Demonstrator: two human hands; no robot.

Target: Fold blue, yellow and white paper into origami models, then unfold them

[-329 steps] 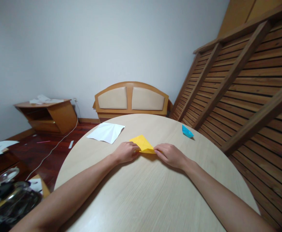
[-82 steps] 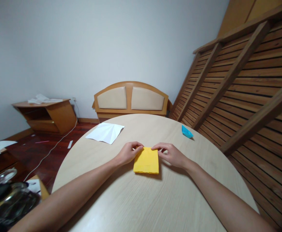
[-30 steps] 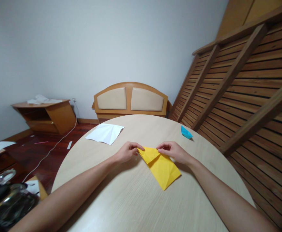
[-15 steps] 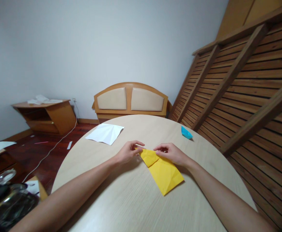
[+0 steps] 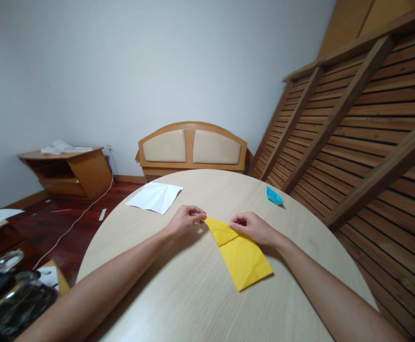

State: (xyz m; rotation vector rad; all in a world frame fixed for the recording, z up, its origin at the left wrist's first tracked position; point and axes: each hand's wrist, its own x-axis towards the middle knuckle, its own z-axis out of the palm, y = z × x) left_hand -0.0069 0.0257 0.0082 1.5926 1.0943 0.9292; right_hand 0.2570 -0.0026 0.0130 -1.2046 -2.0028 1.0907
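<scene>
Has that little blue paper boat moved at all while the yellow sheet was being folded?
No. The blue paper boat sits at the same spot near the round table's far right edge, just as before; only the yellow paper between the hands changed.

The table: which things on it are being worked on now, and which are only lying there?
In use:
yellow paper, pinched at its far corner by the left hand and pressed by the right hand.

Lying about:
white paper
small blue folded paper

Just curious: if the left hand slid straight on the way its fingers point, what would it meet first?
Probably the right hand: the left hand points across the yellow paper tip it pinches, though depth is unclear.
</scene>
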